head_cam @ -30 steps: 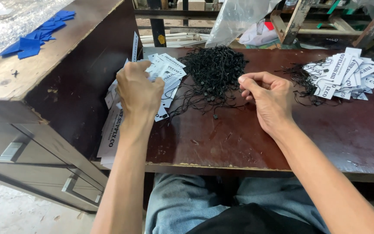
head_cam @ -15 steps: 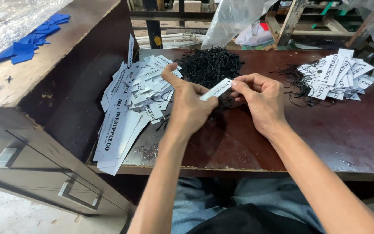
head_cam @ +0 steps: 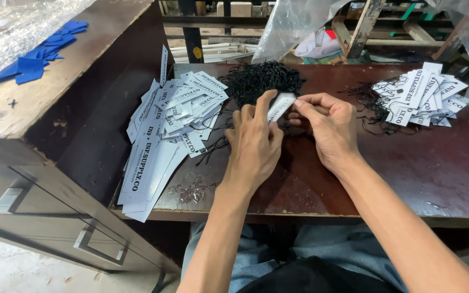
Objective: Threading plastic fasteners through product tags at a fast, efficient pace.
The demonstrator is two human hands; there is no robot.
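Both hands are meeting over the bench (head_cam: 408, 179) — the left hand (head_cam: 253, 144) and right hand (head_cam: 327, 127) are pinching one white tag (head_cam: 280, 106) between closed fingers, holding it just above the black strings (head_cam: 264, 81), likely so both are working it together.

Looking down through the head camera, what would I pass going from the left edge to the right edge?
Blue fabric pieces → grey cabinet → loose heap of white paper tags → left hand → white tag pinched by both hands → right hand → pile of white tags with black strings.
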